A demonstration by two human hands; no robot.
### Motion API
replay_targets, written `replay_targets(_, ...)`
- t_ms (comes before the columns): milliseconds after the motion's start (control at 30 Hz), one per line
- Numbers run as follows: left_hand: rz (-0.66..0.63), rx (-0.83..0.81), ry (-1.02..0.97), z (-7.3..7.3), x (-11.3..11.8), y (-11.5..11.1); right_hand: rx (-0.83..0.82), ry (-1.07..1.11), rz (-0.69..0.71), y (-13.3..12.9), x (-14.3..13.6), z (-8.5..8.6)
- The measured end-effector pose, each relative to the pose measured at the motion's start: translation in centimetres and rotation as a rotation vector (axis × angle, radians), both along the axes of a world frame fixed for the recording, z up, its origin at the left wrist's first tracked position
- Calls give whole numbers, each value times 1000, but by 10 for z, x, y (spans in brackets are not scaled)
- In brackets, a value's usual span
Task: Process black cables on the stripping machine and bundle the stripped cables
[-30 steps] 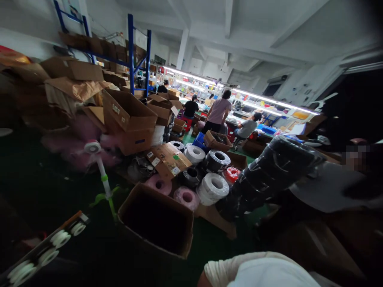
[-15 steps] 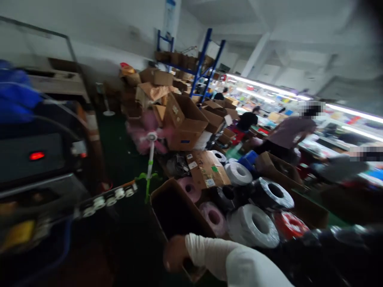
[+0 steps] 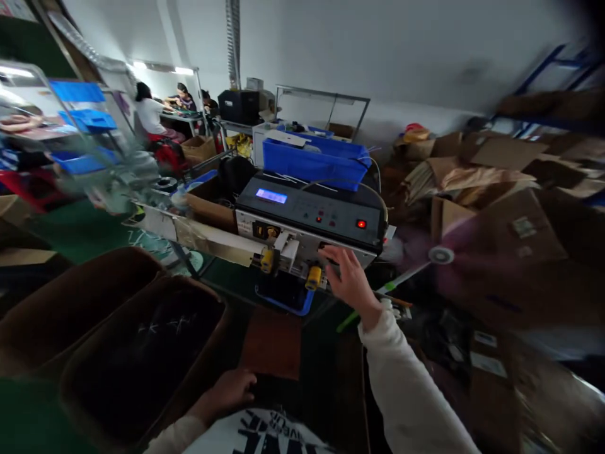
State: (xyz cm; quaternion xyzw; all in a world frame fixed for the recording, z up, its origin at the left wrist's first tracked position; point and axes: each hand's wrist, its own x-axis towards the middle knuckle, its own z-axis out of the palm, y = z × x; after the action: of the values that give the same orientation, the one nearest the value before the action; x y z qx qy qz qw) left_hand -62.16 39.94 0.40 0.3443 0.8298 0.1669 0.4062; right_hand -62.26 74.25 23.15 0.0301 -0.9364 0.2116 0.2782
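A benchtop machine [image 3: 312, 214] with a lit blue display, red lights and yellow knobs stands ahead of me. My right hand [image 3: 347, 277] is raised at the right part of its front, fingers stretched and apart, holding nothing visible. I cannot tell whether the fingertips touch the machine. Close to them is a yellow knob [image 3: 313, 277]. Low in front of my body, my left hand [image 3: 231, 394] has its fingers loosely bent, with nothing seen in them. It is nearest to a reddish-brown flat panel [image 3: 271, 343]. A blue tray [image 3: 302, 306] sits below the machine's front.
On the machine rests a blue bin [image 3: 316, 157]. Large dark open boxes [image 3: 184, 284] stand at left. A pink-bladed floor fan [image 3: 440, 255] and stacked cartons [image 3: 529, 233] are at right, partly blurred. People [image 3: 155, 116] sit at lit tables in the back left.
My view has swung left from the cartons and wrapped rolls to the machine. My right hand has moved from beside an open carton up to the machine's front. My left hand has come into view.
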Motion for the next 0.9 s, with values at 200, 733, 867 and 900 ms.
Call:
replay_targets(200, -6, -13, 64, -17, -61, -49, 128, -21, -251, 1, -96, 8)
replay_targets(733, -22, -101, -7, -44, -108, -85, 267, 29, -365, 23, -90, 17)
replay_targets(867, 25, -88, -35, -68, -93, -75, 339, -56, -344, 47, -64, 6)
replay_targets(900, 40, -84, -46, -73, -89, -72, 355, -85, -329, 50, -61, 2)
